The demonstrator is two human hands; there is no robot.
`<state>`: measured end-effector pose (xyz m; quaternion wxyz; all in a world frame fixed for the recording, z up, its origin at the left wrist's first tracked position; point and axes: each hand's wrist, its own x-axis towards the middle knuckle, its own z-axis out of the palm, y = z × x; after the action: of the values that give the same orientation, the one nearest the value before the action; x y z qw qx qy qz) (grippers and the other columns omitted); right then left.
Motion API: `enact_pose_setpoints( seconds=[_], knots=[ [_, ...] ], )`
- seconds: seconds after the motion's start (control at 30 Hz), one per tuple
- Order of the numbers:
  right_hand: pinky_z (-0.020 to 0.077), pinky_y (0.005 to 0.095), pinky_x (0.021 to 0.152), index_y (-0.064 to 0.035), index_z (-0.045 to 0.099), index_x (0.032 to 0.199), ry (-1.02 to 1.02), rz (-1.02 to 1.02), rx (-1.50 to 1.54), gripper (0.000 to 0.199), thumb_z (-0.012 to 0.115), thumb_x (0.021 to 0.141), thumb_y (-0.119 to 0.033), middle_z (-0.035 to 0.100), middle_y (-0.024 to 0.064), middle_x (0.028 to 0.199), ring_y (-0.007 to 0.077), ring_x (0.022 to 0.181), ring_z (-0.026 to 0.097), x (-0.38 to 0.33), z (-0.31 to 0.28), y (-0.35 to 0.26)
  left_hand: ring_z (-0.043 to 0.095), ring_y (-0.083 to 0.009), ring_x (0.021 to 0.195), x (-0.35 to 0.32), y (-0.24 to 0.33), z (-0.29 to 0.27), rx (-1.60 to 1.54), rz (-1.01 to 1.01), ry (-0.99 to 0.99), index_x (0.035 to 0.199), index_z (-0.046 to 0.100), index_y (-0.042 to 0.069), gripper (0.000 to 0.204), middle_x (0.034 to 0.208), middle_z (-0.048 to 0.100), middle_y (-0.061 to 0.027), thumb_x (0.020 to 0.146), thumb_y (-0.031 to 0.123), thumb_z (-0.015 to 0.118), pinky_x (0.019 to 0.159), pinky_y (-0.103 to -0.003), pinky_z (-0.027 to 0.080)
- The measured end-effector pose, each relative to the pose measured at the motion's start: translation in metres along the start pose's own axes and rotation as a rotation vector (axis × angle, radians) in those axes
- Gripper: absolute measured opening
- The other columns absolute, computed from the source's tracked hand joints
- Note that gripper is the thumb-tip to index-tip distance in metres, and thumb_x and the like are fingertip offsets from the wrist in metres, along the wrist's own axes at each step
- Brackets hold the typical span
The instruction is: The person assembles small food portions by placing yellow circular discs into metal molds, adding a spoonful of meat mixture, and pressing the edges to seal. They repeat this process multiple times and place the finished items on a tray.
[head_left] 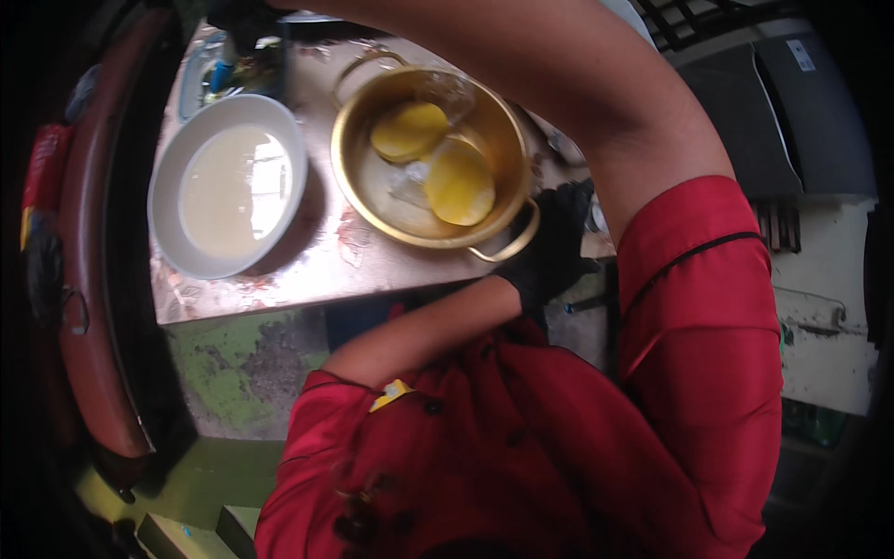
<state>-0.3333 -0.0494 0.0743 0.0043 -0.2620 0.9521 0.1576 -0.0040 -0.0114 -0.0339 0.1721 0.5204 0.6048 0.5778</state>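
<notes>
A gold-coloured two-handled pot [372, 210] stands on the table, holding two yellow rounded pieces [461, 184] and some clear plastic film [445, 96]. My left hand [551, 244], in a black glove, is beside the pot's near right handle [510, 244]. Its dark fingers look apart, with nothing visible in them. My right arm crosses over the top of the view to the far left. There my right hand [244, 20], also gloved in black, is close to a blue-topped item [222, 73]. Shadow and the frame edge hide its fingers.
A white bowl [166, 200] of cloudy pale liquid sits left of the pot, near the edge of the patterned table [326, 270]. A brown padded furniture piece [98, 279] borders the left side. A dark grey appliance [736, 102] stands at the far right.
</notes>
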Motion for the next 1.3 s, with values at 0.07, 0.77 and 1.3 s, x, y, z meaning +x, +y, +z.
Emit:
enact_pose_setpoints(
  seconds=[0.07,0.77,1.3],
  knots=[
    [0.0554,0.0432,0.087,-0.0076,0.075,0.107,0.001,0.037,0.086,0.038,0.076,0.077,-0.031,0.073,0.0158,0.108,0.0309,0.103,0.069,-0.013,-0.028,0.002,0.054,-0.037,0.105,-0.002,0.007,0.018,0.22,-0.002,0.15,0.13,0.048,-0.001,0.079,0.118,0.055,-0.0193,0.069,0.035,0.085,0.089,-0.047,0.043],
    [0.0492,0.0439,0.097,-0.0108,0.061,0.127,0.197,0.223,0.471,0.061,0.077,0.079,-0.045,0.068,0.018,0.118,0.0356,0.111,0.065,-0.044,-0.005,0.028,0.064,-0.0347,0.086,-0.023,0.032,-0.022,-0.042,-0.132,0.074,0.099,0.061,0.004,0.013,0.092,0.063,-0.0172,0.087,0.007,0.057,0.081,-0.041,0.051],
    [0.0443,0.0445,0.107,-0.0102,0.058,0.135,0.222,0.237,0.479,0.055,0.069,0.088,-0.035,0.056,0.0176,0.14,0.0383,0.124,0.057,-0.071,-0.018,0.005,0.054,-0.0404,0.109,0.004,-0.014,0.017,-0.084,-0.116,0.303,0.134,0.052,0.008,0.058,0.118,0.055,-0.0228,0.085,0.029,0.073,0.096,-0.052,0.043]
  ],
)
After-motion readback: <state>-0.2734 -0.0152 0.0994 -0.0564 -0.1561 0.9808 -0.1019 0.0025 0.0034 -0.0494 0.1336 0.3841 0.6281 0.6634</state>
